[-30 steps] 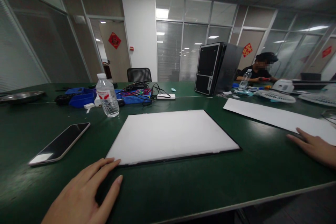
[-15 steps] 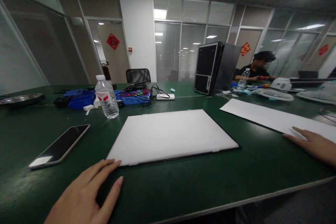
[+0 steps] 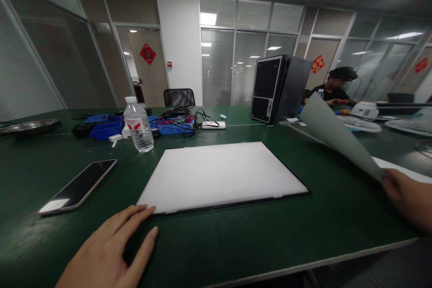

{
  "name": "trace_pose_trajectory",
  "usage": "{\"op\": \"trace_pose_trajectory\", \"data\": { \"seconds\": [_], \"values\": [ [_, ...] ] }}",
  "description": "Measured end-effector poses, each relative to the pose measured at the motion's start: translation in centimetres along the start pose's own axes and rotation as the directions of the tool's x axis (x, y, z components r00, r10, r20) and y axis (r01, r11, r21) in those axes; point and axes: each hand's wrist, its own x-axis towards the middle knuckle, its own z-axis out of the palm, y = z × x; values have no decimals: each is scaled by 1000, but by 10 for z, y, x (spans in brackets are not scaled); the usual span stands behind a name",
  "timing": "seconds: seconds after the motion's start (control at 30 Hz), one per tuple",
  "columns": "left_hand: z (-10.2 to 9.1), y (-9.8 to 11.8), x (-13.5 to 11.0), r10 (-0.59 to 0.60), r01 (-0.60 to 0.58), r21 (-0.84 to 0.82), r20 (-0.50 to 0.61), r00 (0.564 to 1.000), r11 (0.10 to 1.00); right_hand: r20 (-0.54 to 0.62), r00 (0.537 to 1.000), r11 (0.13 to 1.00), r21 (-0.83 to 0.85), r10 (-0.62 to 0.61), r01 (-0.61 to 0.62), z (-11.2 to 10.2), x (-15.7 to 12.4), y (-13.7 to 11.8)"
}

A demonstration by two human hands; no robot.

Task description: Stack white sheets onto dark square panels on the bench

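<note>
A flat white panel (image 3: pixel 219 175) with a thin black edge lies on the green table (image 3: pixel 256 238). My left hand (image 3: pixel 111 243) rests at the panel's near left corner, fingertips touching it, thumb spread apart. At the right, my right hand (image 3: pixel 407 195) is closed on the near edge of a thin white sheet (image 3: pixel 340 135). This sheet is lifted and bent, its far corner raised above the table. Another white piece (image 3: pixel 405 167) lies flat beneath it, partly hidden by the sheet and the hand.
A phone (image 3: pixel 79 186) and a water bottle (image 3: pixel 139 126) stand left of the panel. Behind are blue trays (image 3: pixel 175 127) with tangled wires, a white stick-like device (image 3: pixel 213 124) and a black computer case (image 3: pixel 280 90). A person (image 3: pixel 337 84) sits at the far right near white fan-like parts (image 3: pixel 362 117).
My right hand has taken hold of the thin white sheet and lifted it off the pile, tilting its far end up. My left hand and the panel have stayed in place.
</note>
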Motion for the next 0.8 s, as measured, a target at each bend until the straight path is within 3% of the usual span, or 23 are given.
{"op": "trace_pose_trajectory", "data": {
  "seconds": [0.03,0.07,0.13,0.2,0.33,0.5,0.63,0.7,0.8],
  "values": [
    [0,0,0,1,-1,1,-1,1000,1000,103,995,1000,-22,5,-3,-4,-12,-17],
    [-1,0,0,3,-3,3,-2,1000,1000,116,993,998,-58,6,1,-8,-26,-37],
    [-1,-1,0,1,-1,8,-1,1000,1000,82,995,990,-121,-57,67,-14,-53,-80],
    [-2,-2,0,1,-1,15,0,1000,1000,22,975,970,-103,-220,222,-17,-77,-121],
    [-1,-6,-1,12,-13,30,17,1000,999,-55,840,832,117,-540,543,-8,-102,-171],
    [3,-13,-2,28,-29,24,37,999,999,-67,773,738,253,-631,625,7,-103,-175],
    [2,-11,0,32,-33,33,42,999,999,-46,699,630,394,-714,669,3,-102,-174],
    [-1,-7,2,29,-31,35,43,999,999,-10,690,616,440,-724,653,-1,-104,-177],
    [-3,-3,3,26,-27,30,37,999,999,38,715,644,468,-698,605,-5,-107,-180]
  ]
}}
